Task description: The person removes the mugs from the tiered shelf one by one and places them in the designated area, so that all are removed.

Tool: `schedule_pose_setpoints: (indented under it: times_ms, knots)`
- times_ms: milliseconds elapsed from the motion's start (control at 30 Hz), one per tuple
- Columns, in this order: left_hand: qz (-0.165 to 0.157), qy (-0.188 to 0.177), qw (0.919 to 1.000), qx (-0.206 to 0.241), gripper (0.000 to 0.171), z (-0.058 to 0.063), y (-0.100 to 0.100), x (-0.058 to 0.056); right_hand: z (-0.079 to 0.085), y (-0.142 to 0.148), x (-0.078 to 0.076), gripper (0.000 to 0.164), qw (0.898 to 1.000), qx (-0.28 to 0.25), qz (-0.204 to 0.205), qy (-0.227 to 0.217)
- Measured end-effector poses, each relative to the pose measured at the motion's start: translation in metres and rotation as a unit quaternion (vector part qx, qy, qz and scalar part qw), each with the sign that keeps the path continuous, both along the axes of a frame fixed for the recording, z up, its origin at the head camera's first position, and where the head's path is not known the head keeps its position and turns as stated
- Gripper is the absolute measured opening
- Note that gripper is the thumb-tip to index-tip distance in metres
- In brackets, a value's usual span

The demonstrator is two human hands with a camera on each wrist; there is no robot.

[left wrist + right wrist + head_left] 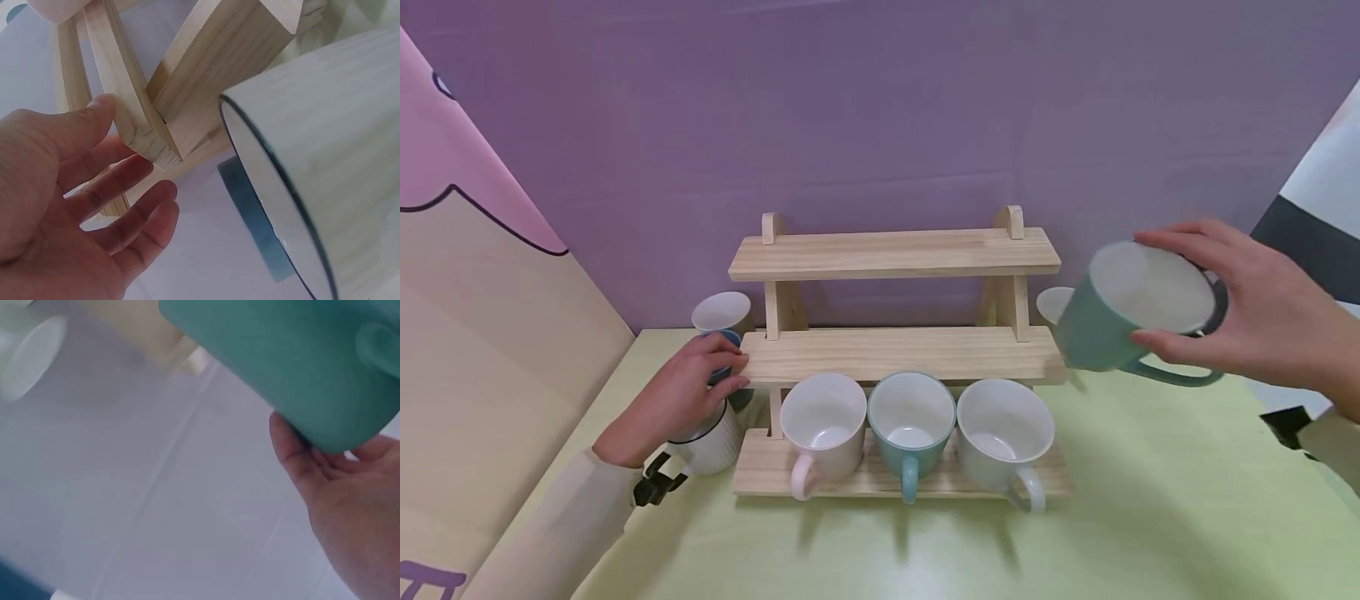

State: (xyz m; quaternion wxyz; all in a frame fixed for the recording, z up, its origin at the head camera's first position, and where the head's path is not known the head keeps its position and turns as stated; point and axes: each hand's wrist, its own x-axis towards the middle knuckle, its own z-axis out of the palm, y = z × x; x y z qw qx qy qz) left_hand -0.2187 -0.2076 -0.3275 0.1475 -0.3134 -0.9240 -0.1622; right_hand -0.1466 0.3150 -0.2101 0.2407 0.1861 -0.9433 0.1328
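Observation:
My right hand (1262,308) holds a teal mug (1086,321) with a white inside, its thumb and fingers spanning the mug near the rim. The mug is tilted in the air to the right of a three-tier wooden shelf (895,354), its handle pointing down to the right. At the shelf's left side, my left hand (681,396) grips the end of the middle board (140,134) between thumb and fingers. A pale pink mug (823,425), a teal mug (912,421) and a white mug (1006,433) stand on the bottom board, handles toward me.
Left of the shelf are a white ribbed mug (715,446) with a dark rim, a blue mug (721,340) partly hidden by my left hand, and a white mug (722,312) behind. Another white mug (1052,303) shows at the right. A purple backdrop (880,108) rises behind.

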Motion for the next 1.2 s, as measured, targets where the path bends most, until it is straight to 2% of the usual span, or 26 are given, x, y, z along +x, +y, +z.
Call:
schedule_pose_setpoints:
  times_ms: [100,233,367,500,600,833,1000,1200]
  knots:
    - [-0.001,0.002,1.0,0.001,0.026,0.0,0.0,0.0,-0.021,0.026,0.001,0.093,1.0,0.002,-0.006,-0.008]
    - [0.001,0.006,1.0,0.0,0.026,-0.001,-0.001,0.0,-0.069,0.046,-0.006,0.09,0.999,-0.018,0.008,-0.037]
    - [0.006,0.002,1.0,-0.004,0.027,-0.001,-0.001,0.001,-0.116,0.052,-0.012,0.088,0.995,-0.049,-0.007,-0.088]
    - [0.011,-0.002,0.9999,-0.002,0.027,0.0,0.0,0.001,-0.142,0.052,-0.019,0.088,0.992,-0.067,-0.004,-0.106]
    - [0.013,-0.002,0.9999,0.0,0.026,0.0,0.0,0.002,-0.151,0.048,-0.025,0.088,0.992,-0.062,0.009,-0.105]
    - [0.013,-0.001,0.9999,0.003,0.028,-0.001,0.0,0.001,-0.155,0.041,-0.038,0.083,0.993,-0.061,0.001,-0.099]
    - [0.012,0.001,0.9999,0.008,0.027,-0.001,0.0,0.002,-0.156,0.039,-0.044,0.082,0.989,-0.084,-0.009,-0.122]
    - [0.011,0.002,0.9998,0.013,0.027,-0.002,0.0,0.002,-0.154,0.043,-0.043,0.085,0.983,-0.113,-0.012,-0.141]
